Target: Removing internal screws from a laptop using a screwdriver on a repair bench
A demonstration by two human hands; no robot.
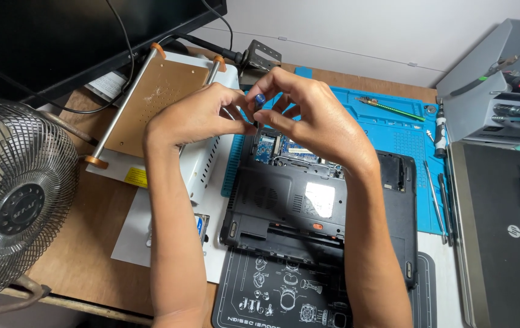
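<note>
Black plastic, matt and ribbed, makes up the underside of the laptop (320, 212) lying open-bellied in the lower middle of the frame, partly on a dark printed mat (272, 297) at the near edge of the counter (83, 243). Its cover panel is off, so a blue circuit board (267, 147) shows in the bay near the top edge. The shell looks stiff and moderately heavy; it is best lifted by its side edges, while the bare board is fragile and should not be pressed.

Above that bay, both hands meet around a small screwdriver (259, 102) with a blue cap and a thin dark shaft, held upright. It should be light, rigid and a little slippery, best pinched at the barrel with a fingertip on the cap. The left hand (196, 115) has a narrow grip, fingertips pinching near the shaft; the right hand (311, 112) curls its fingers closed about the handle. Whether a tiny screw sits between the fingertips I cannot tell.

Beyond lie a blue work mat (393, 130) and, in the upper left, a white heating plate (156, 91). A wire fan (17, 200) stands at the left edge.
</note>
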